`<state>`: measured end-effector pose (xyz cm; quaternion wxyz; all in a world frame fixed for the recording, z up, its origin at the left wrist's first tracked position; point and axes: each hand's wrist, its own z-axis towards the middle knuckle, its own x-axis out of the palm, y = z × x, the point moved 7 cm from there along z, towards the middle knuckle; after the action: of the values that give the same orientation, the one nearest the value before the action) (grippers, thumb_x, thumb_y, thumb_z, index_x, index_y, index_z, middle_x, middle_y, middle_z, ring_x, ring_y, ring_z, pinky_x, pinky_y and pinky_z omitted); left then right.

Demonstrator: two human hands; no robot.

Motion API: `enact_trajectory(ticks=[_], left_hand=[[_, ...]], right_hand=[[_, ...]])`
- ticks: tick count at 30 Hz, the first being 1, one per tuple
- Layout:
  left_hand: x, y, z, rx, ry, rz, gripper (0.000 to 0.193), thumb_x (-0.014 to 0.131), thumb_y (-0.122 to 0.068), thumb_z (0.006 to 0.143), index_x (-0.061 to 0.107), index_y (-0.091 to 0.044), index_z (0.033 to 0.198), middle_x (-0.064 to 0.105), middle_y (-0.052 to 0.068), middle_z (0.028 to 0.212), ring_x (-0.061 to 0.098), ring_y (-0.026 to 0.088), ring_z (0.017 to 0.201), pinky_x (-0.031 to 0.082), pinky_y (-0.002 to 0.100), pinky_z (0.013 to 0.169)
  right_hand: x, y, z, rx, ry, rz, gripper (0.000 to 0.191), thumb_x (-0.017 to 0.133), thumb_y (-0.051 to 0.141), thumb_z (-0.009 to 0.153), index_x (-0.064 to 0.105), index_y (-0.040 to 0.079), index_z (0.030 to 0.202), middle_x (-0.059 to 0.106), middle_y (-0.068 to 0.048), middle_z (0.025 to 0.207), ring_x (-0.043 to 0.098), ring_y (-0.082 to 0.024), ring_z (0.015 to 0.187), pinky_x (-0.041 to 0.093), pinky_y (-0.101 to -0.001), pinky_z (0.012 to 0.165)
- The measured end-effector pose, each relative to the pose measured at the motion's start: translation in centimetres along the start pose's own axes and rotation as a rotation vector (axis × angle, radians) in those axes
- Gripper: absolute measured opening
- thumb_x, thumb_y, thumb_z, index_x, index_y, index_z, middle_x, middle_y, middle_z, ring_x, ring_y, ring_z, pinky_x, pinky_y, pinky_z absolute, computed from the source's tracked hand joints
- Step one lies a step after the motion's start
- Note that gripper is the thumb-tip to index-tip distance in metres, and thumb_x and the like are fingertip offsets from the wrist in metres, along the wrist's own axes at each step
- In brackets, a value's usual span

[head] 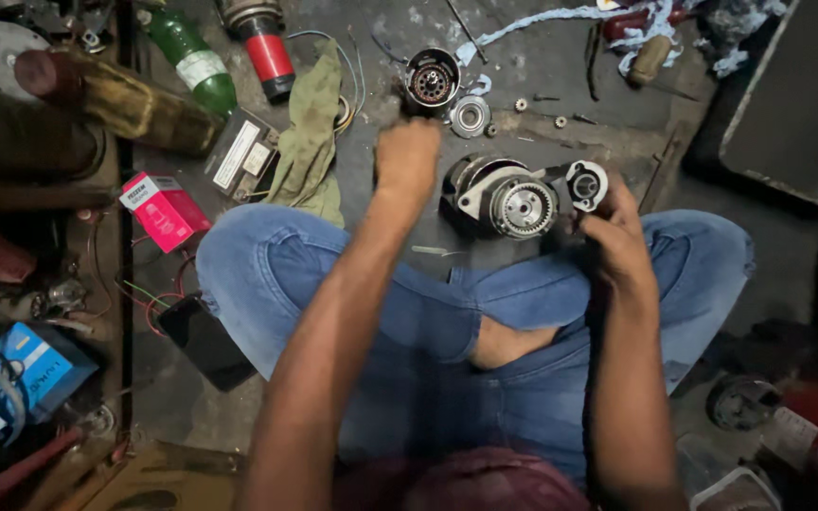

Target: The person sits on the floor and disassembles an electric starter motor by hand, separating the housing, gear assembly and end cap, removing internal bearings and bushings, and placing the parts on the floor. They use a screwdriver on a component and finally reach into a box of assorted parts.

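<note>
- Firstly, at the far left a green bottle [189, 59] lies on the floor [523, 66], with a red-capped cylinder [265, 49] just to its right.
- Nearer, a pink box [164, 210] sits by the person's left knee, and a blue box [38, 367] lies at the near left among wires.
- An olive rag [311, 137] is spread between the pink box and the left hand.
- The left hand [407, 156] is reached forward, its grip curled closed into a fist; what it pinches, if anything, I cannot tell.
- Just beyond that hand stands a round housing with a copper-coloured core [431, 81], and a bearing ring [470, 115] lies beside it.
- To the right, a metal motor assembly with a toothed gear [504, 197] rests on the floor in front of the crossed legs.
- The right hand [617, 237] has its grip closed on the motor assembly's right end, by a white round opening.
- At the far right lies a dark tray [797, 114].
</note>
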<state>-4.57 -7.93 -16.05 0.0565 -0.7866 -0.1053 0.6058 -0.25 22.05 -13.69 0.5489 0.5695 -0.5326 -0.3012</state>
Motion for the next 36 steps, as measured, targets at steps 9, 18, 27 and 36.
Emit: enact_trajectory(ticks=[9,18,27,36], left_hand=[[-14.6,0.7,-8.2,0.213,-0.47,-0.676,0.077,0.093,-0.006,0.066,0.06,-0.004,0.135,0.068,0.017,0.132,0.064,0.037,0.122,0.051,0.043,0.103],[-19.1,5.3,-10.2,0.135,-0.791,-1.264,0.067,0.091,0.006,0.094,0.052,-0.005,0.149,0.059,0.008,0.144,0.062,0.019,0.135,0.055,0.034,0.119],[-18.3,7.0,-8.8,-0.183,-0.664,-1.172,0.056,0.093,-0.019,0.08,0.064,-0.005,0.126,0.074,0.008,0.113,0.074,0.015,0.099,0.059,0.027,0.087],[-9.4,4.6,-4.2,-0.212,-0.173,-0.446,0.045,0.095,-0.025,0.063,0.075,-0.001,0.095,0.074,0.024,0.096,0.072,0.041,0.092,0.057,0.046,0.081]], right_hand=[[-2.4,1.5,0.3,-0.054,-0.202,0.362,0.048,0.059,-0.003,0.084,0.06,-0.002,0.131,0.062,-0.006,0.11,0.061,-0.017,0.098,0.053,-0.0293,0.087],[-4.8,1.4,1.1,-0.011,-0.527,0.316,0.023,0.063,-0.001,0.087,0.066,0.001,0.11,0.064,-0.006,0.093,0.063,-0.017,0.085,0.055,-0.031,0.079],[-4.8,2.4,7.5,0.083,-0.368,-0.369,0.02,0.079,0.01,0.094,0.071,0.001,0.109,0.068,-0.002,0.088,0.065,-0.013,0.076,0.053,-0.0275,0.068],[-1.4,1.0,11.8,-0.29,-0.127,-1.149,0.028,0.082,0.01,0.084,0.074,0.001,0.109,0.072,-0.02,0.101,0.07,-0.037,0.092,0.055,-0.045,0.083]])
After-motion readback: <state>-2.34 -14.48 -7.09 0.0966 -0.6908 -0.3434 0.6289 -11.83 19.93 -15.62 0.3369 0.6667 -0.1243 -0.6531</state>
